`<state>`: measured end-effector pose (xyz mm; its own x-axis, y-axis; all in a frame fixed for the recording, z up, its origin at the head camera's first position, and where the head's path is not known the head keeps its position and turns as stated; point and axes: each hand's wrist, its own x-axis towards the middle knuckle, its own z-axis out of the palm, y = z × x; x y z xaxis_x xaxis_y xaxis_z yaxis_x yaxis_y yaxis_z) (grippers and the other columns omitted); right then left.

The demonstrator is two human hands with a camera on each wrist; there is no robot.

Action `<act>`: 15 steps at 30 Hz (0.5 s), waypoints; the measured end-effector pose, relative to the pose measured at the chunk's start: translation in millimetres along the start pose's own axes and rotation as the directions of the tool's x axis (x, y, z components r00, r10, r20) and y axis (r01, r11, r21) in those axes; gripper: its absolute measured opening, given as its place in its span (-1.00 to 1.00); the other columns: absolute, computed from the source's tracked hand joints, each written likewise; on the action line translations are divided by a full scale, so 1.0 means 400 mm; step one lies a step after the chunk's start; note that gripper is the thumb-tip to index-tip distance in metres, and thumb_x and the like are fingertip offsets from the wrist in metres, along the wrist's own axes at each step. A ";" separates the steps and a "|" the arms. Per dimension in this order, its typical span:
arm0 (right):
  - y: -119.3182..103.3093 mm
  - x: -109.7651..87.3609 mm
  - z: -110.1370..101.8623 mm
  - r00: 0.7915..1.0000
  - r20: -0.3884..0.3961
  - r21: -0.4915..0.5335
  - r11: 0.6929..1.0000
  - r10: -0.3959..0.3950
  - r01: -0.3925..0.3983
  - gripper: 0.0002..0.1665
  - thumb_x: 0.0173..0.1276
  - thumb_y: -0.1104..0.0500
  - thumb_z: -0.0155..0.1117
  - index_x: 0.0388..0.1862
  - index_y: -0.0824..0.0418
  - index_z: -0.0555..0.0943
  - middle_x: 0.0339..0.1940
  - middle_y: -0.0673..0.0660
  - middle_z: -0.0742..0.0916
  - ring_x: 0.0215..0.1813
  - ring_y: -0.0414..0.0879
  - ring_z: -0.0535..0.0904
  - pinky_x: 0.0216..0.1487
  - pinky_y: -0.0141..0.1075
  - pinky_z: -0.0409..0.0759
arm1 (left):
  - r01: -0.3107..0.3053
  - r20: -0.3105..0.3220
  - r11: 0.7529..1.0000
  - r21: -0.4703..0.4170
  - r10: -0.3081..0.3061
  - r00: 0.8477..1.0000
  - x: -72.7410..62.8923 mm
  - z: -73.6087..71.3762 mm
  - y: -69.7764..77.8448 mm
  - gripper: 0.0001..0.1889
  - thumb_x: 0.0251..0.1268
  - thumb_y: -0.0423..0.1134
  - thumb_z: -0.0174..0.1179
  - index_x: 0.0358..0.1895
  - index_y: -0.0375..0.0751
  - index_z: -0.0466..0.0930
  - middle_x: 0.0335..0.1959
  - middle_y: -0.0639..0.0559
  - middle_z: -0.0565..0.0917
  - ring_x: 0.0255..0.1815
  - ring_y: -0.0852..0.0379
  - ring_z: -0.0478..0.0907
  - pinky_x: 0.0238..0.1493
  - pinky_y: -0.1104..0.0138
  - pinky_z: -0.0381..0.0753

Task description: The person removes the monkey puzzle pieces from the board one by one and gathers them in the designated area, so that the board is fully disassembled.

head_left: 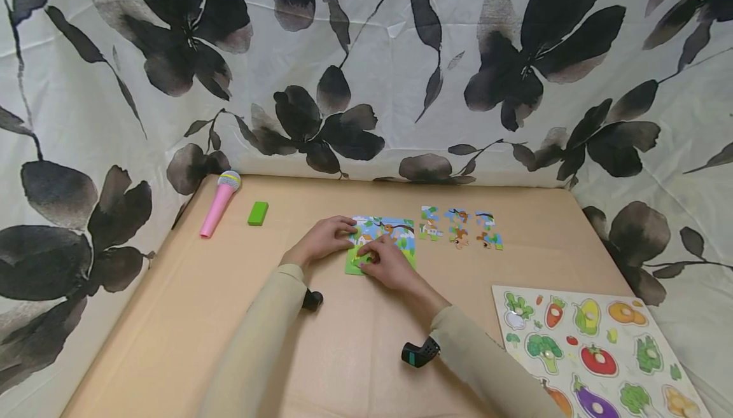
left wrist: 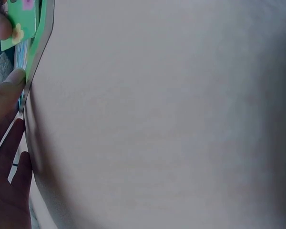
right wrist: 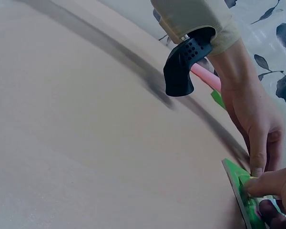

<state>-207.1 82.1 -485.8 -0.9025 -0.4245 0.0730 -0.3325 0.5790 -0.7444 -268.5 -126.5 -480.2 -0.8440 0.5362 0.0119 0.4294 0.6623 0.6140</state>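
Green puzzle piece [left wrist: 24,20] pinched in the right grip [head_left: 389,264].
Relaxed left hand [head_left: 326,238] touches the board [head_left: 405,229] below it; placing seems underway, next needing careful alignment.

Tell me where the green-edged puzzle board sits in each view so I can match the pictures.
Head: puzzle board just below centre.
Left wrist: only part of it, its edge running down the upper left.
Right wrist: only part of it, in the lower right corner.
Shared landmark: the left hand, touching it in all three.
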 end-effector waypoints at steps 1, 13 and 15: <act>0.001 0.000 -0.001 1.000 -0.004 0.013 1.000 0.017 -0.017 -0.78 0.26 0.26 0.41 -0.10 0.16 0.70 -0.20 0.08 0.48 -0.25 -0.13 0.40 -0.20 -0.30 0.43 | 0.000 0.000 1.000 -0.003 0.000 1.000 -0.001 0.000 0.000 -0.61 0.26 -0.22 0.33 0.12 -0.29 0.64 0.30 -0.06 0.50 0.39 -0.07 0.34 0.44 0.08 0.23; 0.015 0.007 -0.024 0.998 0.025 0.047 0.997 0.062 -0.063 -0.63 0.35 0.42 0.11 0.09 0.28 0.66 0.06 0.20 0.60 0.01 -0.02 0.46 0.00 -0.19 0.46 | 0.005 0.006 1.000 -0.012 -0.005 1.000 0.000 0.000 0.001 -0.60 0.26 -0.21 0.33 0.13 -0.28 0.63 0.31 -0.05 0.49 0.40 -0.05 0.32 0.45 0.11 0.22; 0.016 0.009 -0.026 0.996 0.030 0.060 0.995 0.083 -0.085 -0.61 0.35 0.43 0.07 0.09 0.29 0.66 0.05 0.18 0.64 -0.03 -0.05 0.48 -0.04 -0.23 0.44 | 0.011 0.006 1.000 -0.017 -0.011 1.000 0.000 0.000 0.000 -0.60 0.26 -0.21 0.33 0.13 -0.28 0.64 0.31 -0.05 0.49 0.40 -0.05 0.32 0.45 0.11 0.21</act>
<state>-215.3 91.5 -483.4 -0.9184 -0.3955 -0.0094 -0.2374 0.5700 -0.7866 -268.4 -126.5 -480.0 -0.8468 0.5320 0.0004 0.4144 0.6591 0.6276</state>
